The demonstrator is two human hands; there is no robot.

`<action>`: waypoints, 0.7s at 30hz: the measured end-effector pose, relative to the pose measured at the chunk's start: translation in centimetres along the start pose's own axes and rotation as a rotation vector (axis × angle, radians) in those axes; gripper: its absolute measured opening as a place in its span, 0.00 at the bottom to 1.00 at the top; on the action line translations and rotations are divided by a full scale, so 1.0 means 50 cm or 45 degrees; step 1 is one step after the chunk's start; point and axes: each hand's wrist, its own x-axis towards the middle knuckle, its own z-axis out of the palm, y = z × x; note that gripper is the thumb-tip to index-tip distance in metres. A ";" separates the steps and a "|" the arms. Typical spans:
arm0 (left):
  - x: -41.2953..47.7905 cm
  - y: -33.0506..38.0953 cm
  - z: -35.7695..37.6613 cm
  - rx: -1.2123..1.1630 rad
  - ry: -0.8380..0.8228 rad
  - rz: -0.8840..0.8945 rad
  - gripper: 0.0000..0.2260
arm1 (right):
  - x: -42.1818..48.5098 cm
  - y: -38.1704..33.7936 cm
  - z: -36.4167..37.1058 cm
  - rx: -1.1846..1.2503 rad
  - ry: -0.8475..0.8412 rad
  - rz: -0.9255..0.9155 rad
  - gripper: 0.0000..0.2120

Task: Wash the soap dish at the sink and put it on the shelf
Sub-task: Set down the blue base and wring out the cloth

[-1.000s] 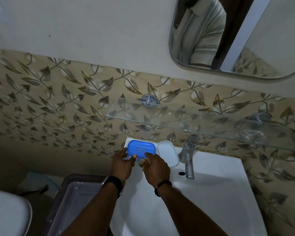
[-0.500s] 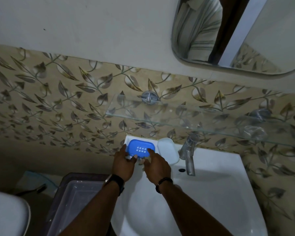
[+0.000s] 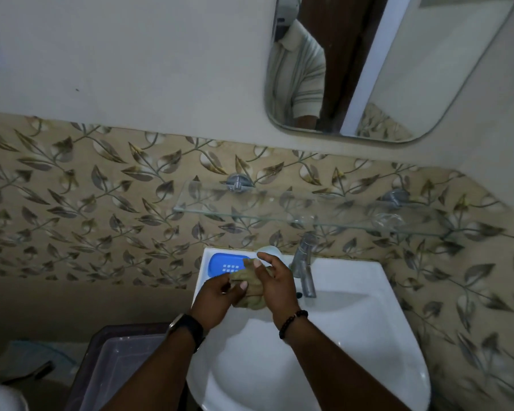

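The blue soap dish (image 3: 224, 264) with a grid of drain holes lies on the back left corner of the white sink (image 3: 353, 295). Just in front of it, my left hand (image 3: 217, 301) and my right hand (image 3: 275, 281) hold a crumpled olive-brown cloth (image 3: 250, 287) between them, over the sink's rim. Neither hand touches the dish. A pale lid or second dish part (image 3: 269, 250) shows partly behind my right fingers. The glass shelf (image 3: 309, 215) hangs on the wall above the tap.
A chrome tap (image 3: 304, 264) stands right of my hands. A mirror (image 3: 383, 66) hangs above the shelf. A clear plastic tub (image 3: 113, 369) sits on the floor left of the sink, and a white toilet edge (image 3: 0, 398) is at the bottom left.
Both hands have come off the blue dish and drawn back toward me. They now hold a crumpled cloth that was barely visible before. The dish stays on the sink corner.
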 end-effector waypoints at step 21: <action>0.022 0.191 0.316 -0.218 -0.234 0.041 0.05 | -0.098 -0.098 -0.389 -0.180 0.615 -0.200 0.08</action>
